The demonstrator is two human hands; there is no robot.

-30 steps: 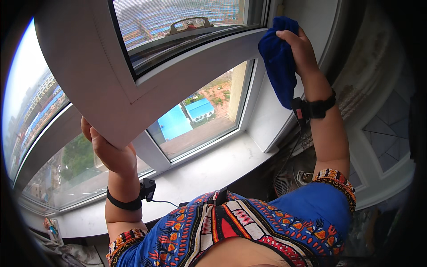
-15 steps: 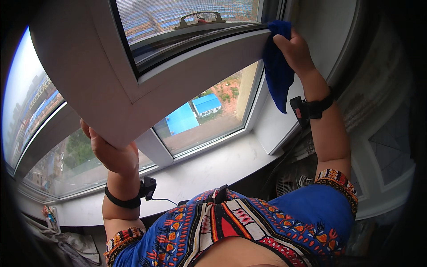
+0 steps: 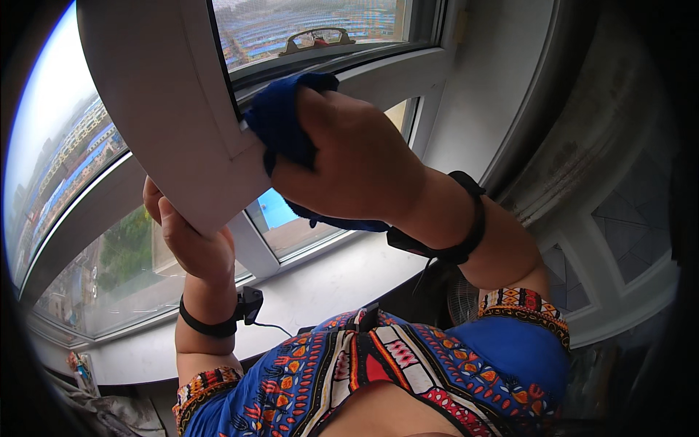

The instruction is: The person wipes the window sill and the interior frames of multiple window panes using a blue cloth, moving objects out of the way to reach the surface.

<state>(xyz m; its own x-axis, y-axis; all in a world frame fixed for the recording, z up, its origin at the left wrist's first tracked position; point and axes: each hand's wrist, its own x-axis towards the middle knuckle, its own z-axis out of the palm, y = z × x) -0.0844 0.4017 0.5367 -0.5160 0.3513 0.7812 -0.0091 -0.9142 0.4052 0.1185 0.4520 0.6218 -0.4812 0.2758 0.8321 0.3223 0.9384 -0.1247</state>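
A white window sash (image 3: 196,146) stands swung inward in front of me, its lower corner pointing toward me. My left hand (image 3: 195,244) is closed round that lower corner, thumb on the near face and fingers behind. My right hand (image 3: 357,156) is wrapped round a dark blue cloth (image 3: 280,120) and presses it on the sash's bottom rail, close to the corner joint. Part of the cloth hangs below the hand. The sash's glass pane (image 3: 255,33) rises above the rail. My right hand hides much of the rail behind it.
A white windowsill (image 3: 291,298) runs below the sash. Fixed panes (image 3: 131,255) behind it look down on buildings. A dark curtain (image 3: 575,131) hangs on the right, above a fan (image 3: 462,302). Small items (image 3: 80,368) stand at the sill's left end. Black straps with boxes circle both forearms.
My right hand has slid the blue cloth leftward along the bottom rail, from its far right end to near the left corner. My left hand keeps its grip on the corner.
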